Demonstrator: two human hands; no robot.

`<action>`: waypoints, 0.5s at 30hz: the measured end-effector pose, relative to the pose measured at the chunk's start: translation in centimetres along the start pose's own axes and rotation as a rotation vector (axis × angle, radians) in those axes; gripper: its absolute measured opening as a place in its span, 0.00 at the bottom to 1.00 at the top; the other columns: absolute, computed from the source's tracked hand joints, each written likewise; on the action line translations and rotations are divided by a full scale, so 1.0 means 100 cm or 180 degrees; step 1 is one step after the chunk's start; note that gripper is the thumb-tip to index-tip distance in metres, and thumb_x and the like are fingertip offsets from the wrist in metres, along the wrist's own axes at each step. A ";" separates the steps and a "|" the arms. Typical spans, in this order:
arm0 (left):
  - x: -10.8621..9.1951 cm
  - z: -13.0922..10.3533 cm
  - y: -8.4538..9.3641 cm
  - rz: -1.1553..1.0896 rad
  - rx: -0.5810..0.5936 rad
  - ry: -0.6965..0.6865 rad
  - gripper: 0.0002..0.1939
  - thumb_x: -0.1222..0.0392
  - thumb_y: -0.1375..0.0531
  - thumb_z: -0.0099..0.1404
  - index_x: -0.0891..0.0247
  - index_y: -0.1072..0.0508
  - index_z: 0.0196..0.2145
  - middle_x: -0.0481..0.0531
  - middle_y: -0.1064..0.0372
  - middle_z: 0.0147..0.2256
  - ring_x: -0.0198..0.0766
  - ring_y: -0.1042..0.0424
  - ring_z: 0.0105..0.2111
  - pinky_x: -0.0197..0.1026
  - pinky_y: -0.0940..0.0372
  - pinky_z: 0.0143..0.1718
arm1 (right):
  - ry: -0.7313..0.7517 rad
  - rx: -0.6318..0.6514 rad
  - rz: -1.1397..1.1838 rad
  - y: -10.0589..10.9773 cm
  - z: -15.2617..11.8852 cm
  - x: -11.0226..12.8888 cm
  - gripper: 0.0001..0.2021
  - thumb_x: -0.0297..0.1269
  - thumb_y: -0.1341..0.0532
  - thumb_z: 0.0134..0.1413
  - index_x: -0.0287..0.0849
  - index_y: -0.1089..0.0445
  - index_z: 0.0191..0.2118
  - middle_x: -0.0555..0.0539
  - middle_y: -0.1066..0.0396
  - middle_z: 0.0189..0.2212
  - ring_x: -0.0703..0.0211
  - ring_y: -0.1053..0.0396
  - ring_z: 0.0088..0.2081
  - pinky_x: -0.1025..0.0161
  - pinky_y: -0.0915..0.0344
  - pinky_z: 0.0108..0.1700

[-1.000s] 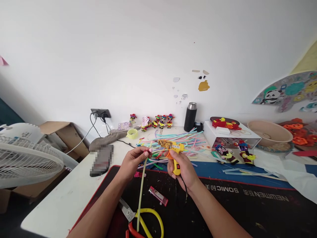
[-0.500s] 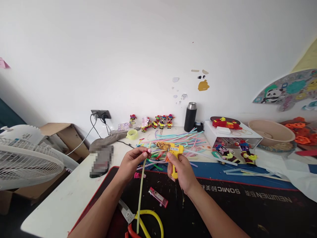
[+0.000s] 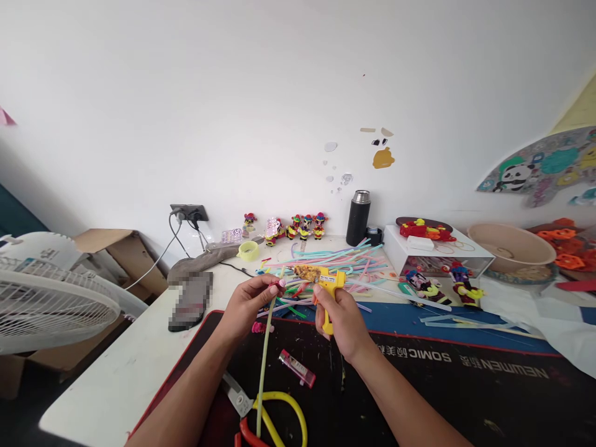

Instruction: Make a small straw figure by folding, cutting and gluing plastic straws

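Observation:
My left hand pinches a long pale green pipe cleaner, which hangs down over the mat. A small pink and red piece shows at the same fingertips. Wrapped around the handle of a yellow glue gun is my right hand. The gun's stained nozzle points left, close to the tip of the pipe cleaner; I cannot tell whether they touch. Beneath my hands lie a pink lighter, a curled pink piece, and scissors with yellow and red handles.
Loose pipe cleaners spread behind my hands. Small figures line the wall beside a black thermos. A white box and a beige bowl stand right. A fan is at left. A dark mat lies in front.
The glue gun's nozzle has shifted very slightly left, nearer the pipe cleaner's tip. Both hands keep their holds, and the view has moved a little.

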State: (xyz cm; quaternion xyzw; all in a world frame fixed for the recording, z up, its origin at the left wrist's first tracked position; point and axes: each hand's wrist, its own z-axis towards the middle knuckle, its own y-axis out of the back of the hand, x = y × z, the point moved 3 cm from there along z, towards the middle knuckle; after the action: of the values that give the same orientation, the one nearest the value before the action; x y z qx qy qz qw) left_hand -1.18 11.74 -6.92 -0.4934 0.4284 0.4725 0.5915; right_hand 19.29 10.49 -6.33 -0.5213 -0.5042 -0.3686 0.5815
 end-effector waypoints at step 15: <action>-0.003 -0.001 -0.001 0.0138 0.0073 -0.0074 0.12 0.50 0.27 0.59 0.61 0.16 0.37 0.53 0.21 0.34 0.40 0.27 0.37 0.39 0.34 0.42 | -0.0026 -0.0039 -0.0209 -0.002 -0.003 0.002 0.29 0.69 0.35 0.49 0.43 0.35 0.27 0.55 0.40 0.10 0.66 0.45 0.11 0.66 0.50 0.16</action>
State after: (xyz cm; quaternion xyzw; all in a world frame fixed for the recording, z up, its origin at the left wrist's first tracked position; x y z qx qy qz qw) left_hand -1.18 11.56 -6.66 -0.4717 0.4375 0.4859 0.5916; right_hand 19.25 10.23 -6.06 -0.5095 -0.5212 -0.3884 0.5638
